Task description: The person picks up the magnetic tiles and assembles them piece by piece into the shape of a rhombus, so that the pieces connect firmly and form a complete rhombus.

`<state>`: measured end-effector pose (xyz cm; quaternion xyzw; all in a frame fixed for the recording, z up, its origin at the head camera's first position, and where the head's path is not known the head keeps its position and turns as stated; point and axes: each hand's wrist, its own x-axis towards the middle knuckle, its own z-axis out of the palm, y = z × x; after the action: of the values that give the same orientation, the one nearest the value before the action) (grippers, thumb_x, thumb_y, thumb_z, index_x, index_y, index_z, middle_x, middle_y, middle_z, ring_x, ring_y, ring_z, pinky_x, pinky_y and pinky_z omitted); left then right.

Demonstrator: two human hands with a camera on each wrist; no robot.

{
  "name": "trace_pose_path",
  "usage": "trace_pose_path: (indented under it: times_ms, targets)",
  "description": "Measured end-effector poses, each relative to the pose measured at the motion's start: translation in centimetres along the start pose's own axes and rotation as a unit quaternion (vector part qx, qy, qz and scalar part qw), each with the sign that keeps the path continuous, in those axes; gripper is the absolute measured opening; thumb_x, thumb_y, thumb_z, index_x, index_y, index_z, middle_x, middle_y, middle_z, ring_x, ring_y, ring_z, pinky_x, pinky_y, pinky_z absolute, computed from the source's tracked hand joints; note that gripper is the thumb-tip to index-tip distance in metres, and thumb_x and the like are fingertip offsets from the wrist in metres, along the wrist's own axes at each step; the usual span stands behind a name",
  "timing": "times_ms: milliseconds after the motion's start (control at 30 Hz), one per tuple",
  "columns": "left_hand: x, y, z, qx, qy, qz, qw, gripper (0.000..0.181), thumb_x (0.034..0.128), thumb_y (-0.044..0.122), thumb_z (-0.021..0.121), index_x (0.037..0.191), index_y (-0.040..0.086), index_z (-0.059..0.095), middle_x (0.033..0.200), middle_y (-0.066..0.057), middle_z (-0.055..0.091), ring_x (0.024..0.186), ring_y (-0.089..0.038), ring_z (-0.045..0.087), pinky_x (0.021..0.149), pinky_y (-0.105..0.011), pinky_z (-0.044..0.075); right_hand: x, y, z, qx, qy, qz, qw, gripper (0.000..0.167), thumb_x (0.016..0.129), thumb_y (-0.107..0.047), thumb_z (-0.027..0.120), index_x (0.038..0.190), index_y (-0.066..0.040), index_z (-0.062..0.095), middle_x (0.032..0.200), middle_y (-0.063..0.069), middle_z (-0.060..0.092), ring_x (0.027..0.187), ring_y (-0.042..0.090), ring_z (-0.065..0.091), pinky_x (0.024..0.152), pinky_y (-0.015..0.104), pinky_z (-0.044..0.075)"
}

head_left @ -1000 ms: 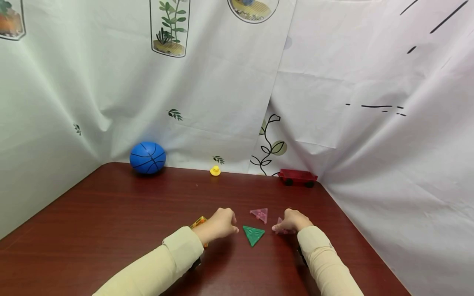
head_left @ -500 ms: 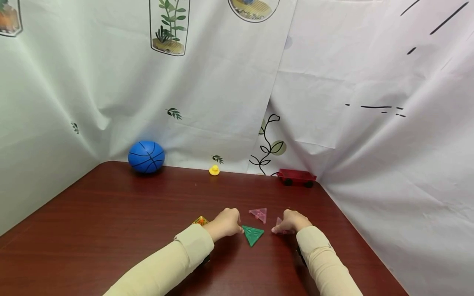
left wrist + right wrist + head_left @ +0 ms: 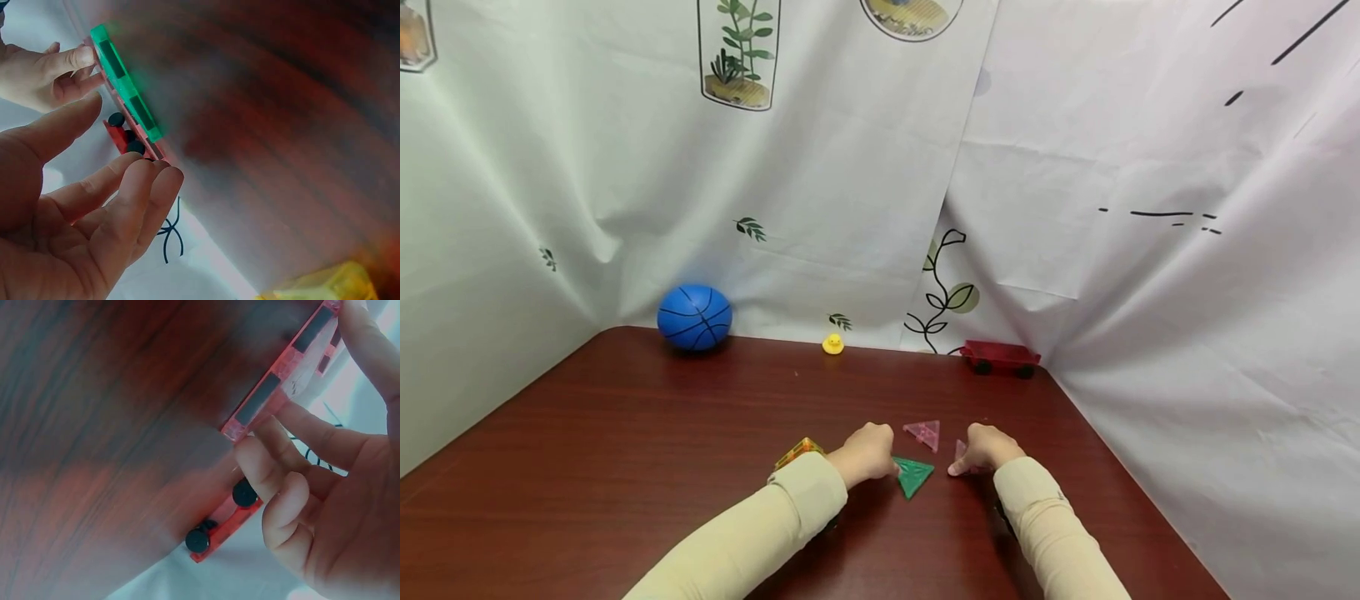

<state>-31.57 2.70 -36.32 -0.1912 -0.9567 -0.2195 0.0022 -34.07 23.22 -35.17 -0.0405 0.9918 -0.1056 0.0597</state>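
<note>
Step in hand, by judgement: taking hold of flat triangular tiles, one per hand. Right hand (image 3: 991, 447): grasping the near pink tile (image 3: 286, 364), thumb at one end of the edge, curled fingers at the other. In the head view, mostly covered by that hand; cannot tell whether flat or lifted. Left hand (image 3: 868, 452): released, with a gap between thumb and fingers, thumb at the left corner of the green tile (image 3: 914, 476); cannot tell whether in firm contact. Green tile location: on the table (image 3: 587, 433), between the two hands, one corner toward the near side. Far pink tile (image 3: 925, 434): on the table beyond the green tile, apart from both hands.

Next move, by judgement: calls for closing left thumb and fingers on the green tile, with the right grip steady.

Surface: red-brown, wood-grained, slightly glossy, rounded at the far left corner. Just beside the left sleeve (image 3: 745, 525), and partly hidden by it: an orange-and-yellow block (image 3: 800, 451). Along the far edge, left to right: blue ball (image 3: 695, 317), yellow duck (image 3: 832, 344), red wagon (image 3: 1000, 356).

Room: creased white cloth (image 3: 850, 167) behind and at both sides, printed with leaves and potted plants.
</note>
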Motion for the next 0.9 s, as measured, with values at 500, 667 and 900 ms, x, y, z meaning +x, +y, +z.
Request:
trace_pose_path:
  times_ms: [500, 667, 900]
  targets:
    - [0.2, 1.0, 0.7, 0.043, -0.016, -0.008, 0.9989, 0.030, 0.0637, 0.027, 0.078, 0.064, 0.010, 0.053, 0.060, 0.001, 0.048, 0.058, -0.011, 0.046, 0.049, -0.029, 0.039, 0.0, 0.1, -0.1, 0.050, 0.020, -0.071, 0.9960, 0.034, 0.059, -0.015, 0.080, 0.076, -0.004, 0.053, 0.069, 0.005, 0.048, 0.065, 0.019, 0.045, 0.058, 0.030, 0.039]
    - [0.2, 1.1, 0.8, 0.051, -0.016, -0.004, 0.9985, 0.030, 0.0630, 0.027, 0.078, 0.065, 0.010, 0.054, 0.061, 0.001, 0.049, 0.058, -0.011, 0.047, 0.049, -0.029, 0.040, -0.5, 0.0, -0.8, 0.073, 0.035, -0.125, 0.9888, 0.023, 0.062, -0.004, 0.076, 0.069, -0.011, 0.055, 0.065, 0.000, 0.049, 0.062, 0.016, 0.044, 0.053, 0.027, 0.039]
    - [0.4, 1.3, 0.6, 0.056, -0.021, -0.002, 0.9982, 0.030, 0.0633, 0.026, 0.078, 0.064, 0.011, 0.053, 0.060, 0.002, 0.048, 0.059, -0.011, 0.048, 0.049, -0.028, 0.039, -1.0, -0.2, -1.5, 0.104, 0.059, -0.194, 0.9737, 0.023, 0.061, -0.005, 0.077, 0.066, -0.012, 0.056, 0.061, -0.004, 0.052, 0.054, 0.011, 0.046, 0.049, 0.026, 0.039]
